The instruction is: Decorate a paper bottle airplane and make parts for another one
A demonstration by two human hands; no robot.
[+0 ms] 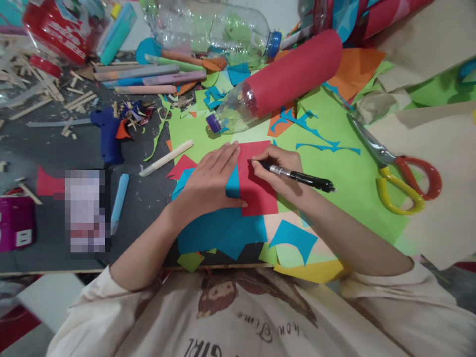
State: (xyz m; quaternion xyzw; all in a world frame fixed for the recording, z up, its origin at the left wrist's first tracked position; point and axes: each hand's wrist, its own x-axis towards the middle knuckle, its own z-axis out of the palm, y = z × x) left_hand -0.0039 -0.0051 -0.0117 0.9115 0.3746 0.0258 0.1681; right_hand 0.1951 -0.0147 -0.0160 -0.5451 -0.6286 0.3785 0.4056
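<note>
My left hand (211,181) lies flat, fingers together and stretched out, pressing down on a red paper sheet (258,191) and the blue paper (223,230) under it. My right hand (278,168) is closed round a black pen (301,176), whose tip touches the upper left part of the red sheet. Both papers rest on a large green sheet (334,173) on the dark table (148,198).
Scissors with red and yellow handles (401,178) lie to the right. A plastic bottle wrapped in red paper (278,82) and a clear bottle (211,25) lie behind. A blue glue gun (107,131), markers (148,74), wooden sticks and paper scraps crowd the left.
</note>
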